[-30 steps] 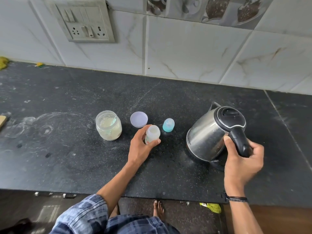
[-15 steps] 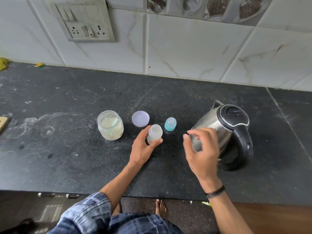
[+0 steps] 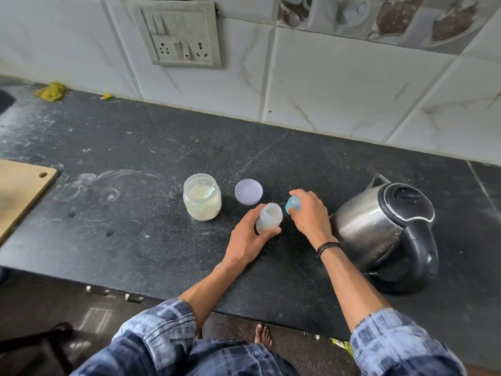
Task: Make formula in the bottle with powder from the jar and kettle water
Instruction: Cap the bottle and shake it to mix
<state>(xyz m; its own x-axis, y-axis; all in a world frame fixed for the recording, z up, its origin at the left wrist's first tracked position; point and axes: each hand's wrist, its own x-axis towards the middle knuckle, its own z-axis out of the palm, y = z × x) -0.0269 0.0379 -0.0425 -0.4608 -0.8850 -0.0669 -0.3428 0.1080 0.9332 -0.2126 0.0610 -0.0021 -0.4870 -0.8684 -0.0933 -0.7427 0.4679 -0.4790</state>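
**Both hands at the bottle, centre of the frame**

Just right of the frame's centre, the person's left hand (image 3: pixel 248 237) grips a small translucent plastic bottle (image 3: pixel 269 218) that stands upright and uncapped on the black speckled stone countertop (image 3: pixel 135 240). The thumb curls round the bottle's near side and the fingers wrap its far side, so the open mouth shows pale from above.

Directly to the right of the bottle, the right hand (image 3: pixel 309 213) reaches in with its fingers curled down over a small teal dome-shaped cap (image 3: pixel 292 206). Only the cap's left half shows past the fingers, and whether it sits on the counter or is lifted off it cannot be told. The cap is just beside the bottle's mouth, not on it. A black braided wristband (image 3: pixel 328 246) circles the right wrist.

Left of the bottle stands a clear round jar (image 3: pixel 202 198), open and holding pale powder, with a light green scoop handle (image 3: pixel 208 189) leaning inside. Between jar and cap, a little higher in the frame, a round lilac plastic lid (image 3: pixel 248 191) lies rim upward on the counter.

At the right of the frame a stainless-steel kettle with black lid and handle (image 3: pixel 379 229) stands on the counter, its lid closed, near the right forearm.

A wooden cutting board (image 3: pixel 19 191) enters from the left edge. In the upper part of the frame a grey switch-and-socket panel (image 3: pixel 180 36) is set into the white marbled wall tiles (image 3: pixel 339 85), and a yellow cloth (image 3: pixel 51 90) lies at the upper left. Blue plaid sleeves (image 3: pixel 160 335) fill the bottom.
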